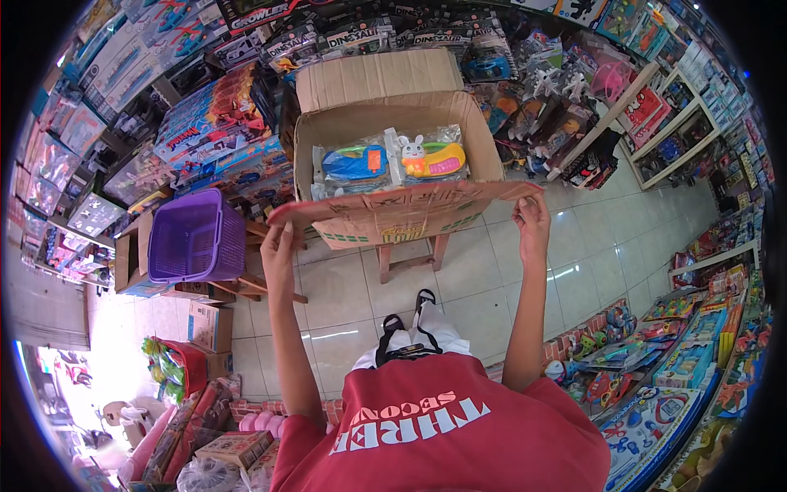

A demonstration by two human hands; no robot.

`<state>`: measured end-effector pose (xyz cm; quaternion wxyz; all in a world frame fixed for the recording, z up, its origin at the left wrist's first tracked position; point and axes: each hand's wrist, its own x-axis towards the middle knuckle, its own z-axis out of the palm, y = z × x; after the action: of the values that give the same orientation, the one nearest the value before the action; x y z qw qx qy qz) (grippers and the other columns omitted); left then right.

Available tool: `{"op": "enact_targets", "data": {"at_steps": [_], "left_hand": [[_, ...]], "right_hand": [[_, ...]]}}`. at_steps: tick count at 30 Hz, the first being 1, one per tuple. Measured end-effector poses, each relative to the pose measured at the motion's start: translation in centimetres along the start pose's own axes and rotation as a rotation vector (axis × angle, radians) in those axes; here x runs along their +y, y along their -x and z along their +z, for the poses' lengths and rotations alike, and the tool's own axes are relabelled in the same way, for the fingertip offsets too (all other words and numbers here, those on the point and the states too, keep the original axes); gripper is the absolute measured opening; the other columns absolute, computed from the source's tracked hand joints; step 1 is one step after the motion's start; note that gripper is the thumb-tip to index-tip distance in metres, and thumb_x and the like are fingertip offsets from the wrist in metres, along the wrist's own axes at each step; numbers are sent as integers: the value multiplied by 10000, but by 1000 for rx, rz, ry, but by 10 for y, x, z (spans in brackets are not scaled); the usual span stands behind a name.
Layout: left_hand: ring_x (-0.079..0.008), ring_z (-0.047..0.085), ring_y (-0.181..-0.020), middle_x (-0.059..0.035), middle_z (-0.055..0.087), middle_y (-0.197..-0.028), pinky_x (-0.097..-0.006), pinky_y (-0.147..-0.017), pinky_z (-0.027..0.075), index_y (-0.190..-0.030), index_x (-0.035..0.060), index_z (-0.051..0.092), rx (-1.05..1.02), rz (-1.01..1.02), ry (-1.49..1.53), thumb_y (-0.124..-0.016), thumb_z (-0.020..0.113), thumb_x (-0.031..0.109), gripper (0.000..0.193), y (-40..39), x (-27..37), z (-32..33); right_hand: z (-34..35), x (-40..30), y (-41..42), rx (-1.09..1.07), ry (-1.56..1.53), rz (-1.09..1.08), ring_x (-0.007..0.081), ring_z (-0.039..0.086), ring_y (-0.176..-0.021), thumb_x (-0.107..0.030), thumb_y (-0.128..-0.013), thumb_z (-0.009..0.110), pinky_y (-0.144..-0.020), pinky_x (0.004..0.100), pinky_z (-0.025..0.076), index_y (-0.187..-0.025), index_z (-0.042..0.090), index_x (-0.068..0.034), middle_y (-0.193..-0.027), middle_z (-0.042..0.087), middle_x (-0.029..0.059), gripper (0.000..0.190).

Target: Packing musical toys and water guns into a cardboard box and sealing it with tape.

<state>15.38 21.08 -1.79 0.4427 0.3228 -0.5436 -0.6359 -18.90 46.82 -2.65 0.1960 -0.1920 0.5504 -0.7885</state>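
Observation:
An open cardboard box [387, 114] stands in front of me on a wooden stool [411, 263]. My left hand [280, 249] pinches the left corner of its near flap [406, 206], and my right hand [532, 224] grips the right corner. The flap is raised and slants toward me, with printing on its face. Inside the box lie plastic toys in clear bags: a blue one [353, 163] with an orange label on the left, and a yellow one with a white rabbit figure [413, 155] on the right. The far flap [378, 80] is folded outward. What lies beneath the top toys is hidden.
A purple plastic basket [190, 240] sits to the left beside another cardboard box [132, 258]. Boxed toys [215, 120] are stacked behind it. Bagged dinosaur toys [363, 40] hang beyond the box. Toy displays [652, 393] line the right side, above a tiled floor [479, 270].

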Motion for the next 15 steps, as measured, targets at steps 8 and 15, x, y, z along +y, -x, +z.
{"op": "enact_targets", "data": {"at_steps": [8, 15], "left_hand": [[-70, 433, -641, -19, 491, -695, -214, -591, 368, -890, -33, 573, 142, 230, -585, -853, 577, 202, 239, -48, -5, 7], [-106, 475, -697, -71, 543, -782, -258, -645, 408, -908, -23, 571, 141, 269, -611, -871, 529, 199, 229, -80, -36, 17]], "right_hand": [[-2, 11, -51, 41, 607, -236, 130, 512, -797, -209, -823, 596, -701, 266, 404, -930, 548, 3, -806, 548, 51, 242], [6, 43, -58, 77, 673, -210, 189, 521, -908, -225, -846, 551, -800, 301, 403, -966, 518, 10, -926, 567, 110, 266]]}}
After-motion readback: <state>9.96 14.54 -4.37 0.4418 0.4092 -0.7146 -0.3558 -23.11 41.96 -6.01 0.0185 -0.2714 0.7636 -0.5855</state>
